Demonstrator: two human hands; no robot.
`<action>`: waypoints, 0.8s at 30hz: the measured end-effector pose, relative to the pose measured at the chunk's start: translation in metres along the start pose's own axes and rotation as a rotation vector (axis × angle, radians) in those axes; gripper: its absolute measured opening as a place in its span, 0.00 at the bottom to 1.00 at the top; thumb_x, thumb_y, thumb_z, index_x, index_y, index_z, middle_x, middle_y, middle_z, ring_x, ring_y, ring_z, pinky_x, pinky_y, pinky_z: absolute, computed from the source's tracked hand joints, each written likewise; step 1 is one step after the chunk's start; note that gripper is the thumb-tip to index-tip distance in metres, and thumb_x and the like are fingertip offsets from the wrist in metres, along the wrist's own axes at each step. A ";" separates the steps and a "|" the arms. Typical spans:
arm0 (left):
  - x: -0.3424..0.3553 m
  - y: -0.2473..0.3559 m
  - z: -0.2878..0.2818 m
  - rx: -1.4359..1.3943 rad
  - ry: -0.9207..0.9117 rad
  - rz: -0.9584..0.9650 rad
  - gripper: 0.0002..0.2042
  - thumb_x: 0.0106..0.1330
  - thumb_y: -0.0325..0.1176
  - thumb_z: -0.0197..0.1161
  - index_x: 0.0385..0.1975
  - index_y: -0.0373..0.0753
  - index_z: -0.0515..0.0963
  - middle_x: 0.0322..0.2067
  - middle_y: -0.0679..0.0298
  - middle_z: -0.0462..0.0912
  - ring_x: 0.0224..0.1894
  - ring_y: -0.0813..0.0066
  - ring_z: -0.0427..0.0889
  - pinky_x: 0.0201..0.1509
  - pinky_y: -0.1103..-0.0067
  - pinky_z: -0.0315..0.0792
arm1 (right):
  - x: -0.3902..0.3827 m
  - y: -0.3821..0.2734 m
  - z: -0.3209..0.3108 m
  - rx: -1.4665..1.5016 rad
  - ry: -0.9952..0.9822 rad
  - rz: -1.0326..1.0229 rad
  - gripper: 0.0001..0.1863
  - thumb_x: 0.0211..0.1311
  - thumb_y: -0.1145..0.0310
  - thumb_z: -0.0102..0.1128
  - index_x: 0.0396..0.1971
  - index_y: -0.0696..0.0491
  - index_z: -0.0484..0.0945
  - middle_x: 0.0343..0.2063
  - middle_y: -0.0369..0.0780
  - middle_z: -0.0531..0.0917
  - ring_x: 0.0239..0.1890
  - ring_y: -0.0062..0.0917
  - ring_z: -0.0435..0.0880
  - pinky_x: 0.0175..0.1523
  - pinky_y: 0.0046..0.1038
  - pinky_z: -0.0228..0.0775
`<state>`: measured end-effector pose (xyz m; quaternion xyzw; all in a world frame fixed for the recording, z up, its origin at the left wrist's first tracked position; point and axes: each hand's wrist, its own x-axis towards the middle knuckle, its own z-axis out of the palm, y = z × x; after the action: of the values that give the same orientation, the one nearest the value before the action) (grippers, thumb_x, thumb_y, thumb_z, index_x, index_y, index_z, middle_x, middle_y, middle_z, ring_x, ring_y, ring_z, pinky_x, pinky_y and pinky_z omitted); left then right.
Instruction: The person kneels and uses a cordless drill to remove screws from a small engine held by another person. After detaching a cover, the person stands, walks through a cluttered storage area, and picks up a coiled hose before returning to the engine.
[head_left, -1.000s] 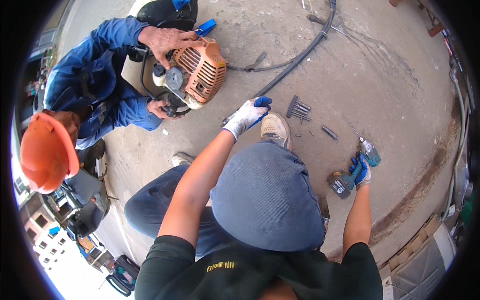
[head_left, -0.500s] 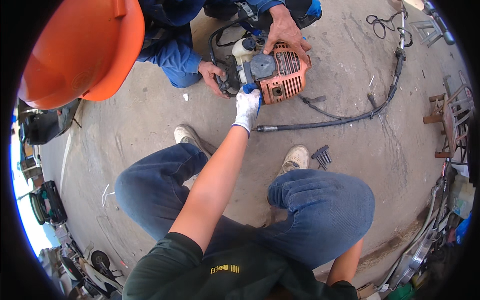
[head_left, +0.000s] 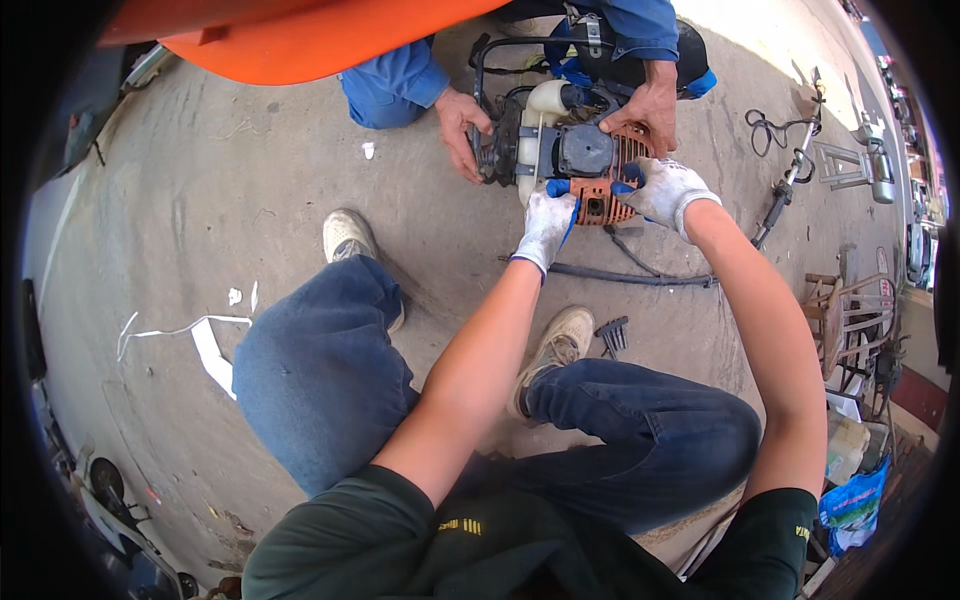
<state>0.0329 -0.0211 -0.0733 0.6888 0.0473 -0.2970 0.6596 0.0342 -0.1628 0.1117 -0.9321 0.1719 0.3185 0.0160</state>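
A small engine (head_left: 585, 150) with a slotted orange cover, a dark square cap and a whitish tank rests on the ground in front of me. My left hand (head_left: 548, 222), in a white glove with blue fingertips, grips its near edge beside the orange cover (head_left: 593, 203). Also gloved, my right hand (head_left: 668, 192) has its fingers closed on the right edge of that cover. Across from me a person in blue sleeves holds the engine too, one hand (head_left: 464, 130) at its left side, the other hand (head_left: 648, 108) on its upper right.
The person's orange hard hat (head_left: 320, 45) fills the upper left. A black hose (head_left: 620, 273) lies behind my hands, leading toward a long shaft (head_left: 790, 175). Dark hex keys (head_left: 612, 335) lie by my right shoe. A wooden chair (head_left: 850, 310) stands at the right.
My right hand has come up from beside my right leg onto the orange cover. My left hand stays at the engine's near edge. The view has shifted, and the hard hat sits higher in it.
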 end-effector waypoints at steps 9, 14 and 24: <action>0.002 -0.010 -0.009 0.334 0.269 0.267 0.18 0.59 0.37 0.62 0.48 0.38 0.78 0.35 0.48 0.84 0.37 0.53 0.84 0.44 0.66 0.76 | 0.041 -0.028 0.020 0.137 0.068 0.035 0.31 0.51 0.56 0.64 0.55 0.55 0.73 0.52 0.50 0.78 0.56 0.42 0.76 0.59 0.35 0.69; 0.003 0.002 -0.008 0.609 0.172 0.292 0.18 0.60 0.38 0.61 0.51 0.43 0.77 0.35 0.47 0.83 0.36 0.48 0.82 0.42 0.62 0.76 | 0.042 -0.006 0.039 0.172 0.118 0.001 0.31 0.53 0.57 0.64 0.56 0.55 0.71 0.53 0.50 0.77 0.57 0.42 0.75 0.60 0.36 0.68; 0.015 0.030 -0.018 1.270 -0.094 0.574 0.10 0.65 0.32 0.49 0.40 0.39 0.77 0.33 0.56 0.83 0.34 0.60 0.85 0.33 0.63 0.77 | 0.037 -0.014 0.034 0.172 0.102 0.031 0.34 0.50 0.58 0.66 0.58 0.56 0.69 0.54 0.51 0.76 0.58 0.42 0.74 0.61 0.36 0.67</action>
<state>0.0652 -0.0134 -0.0552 0.9128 -0.3479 -0.1109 0.1829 0.0461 -0.1561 0.0613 -0.9394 0.2135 0.2552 0.0824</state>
